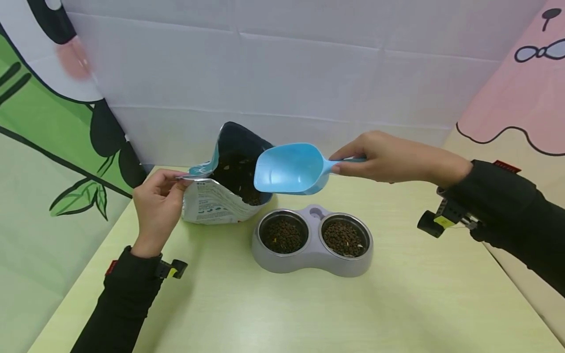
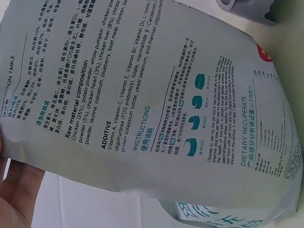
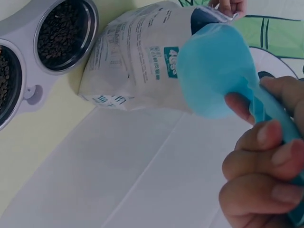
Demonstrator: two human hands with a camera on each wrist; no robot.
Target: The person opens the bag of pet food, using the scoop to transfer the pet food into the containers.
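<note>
In the head view, my left hand pinches the top edge of a pet food bag, whose mouth gapes to show brown kibble inside. The bag's printed back panel fills most of the left wrist view. My right hand grips the handle of a blue scoop, held beside the bag's mouth; the scoop's bowl looks empty. From the right wrist, fingers show curled round the scoop's handle. In front of the bag stands a grey double bowl, with kibble in both its metal bowls.
A pale yellow-green table carries the bag and the double bowl. Behind it hangs a white cloth, flanked by a green cartoon panel on the left and a pink one on the right.
</note>
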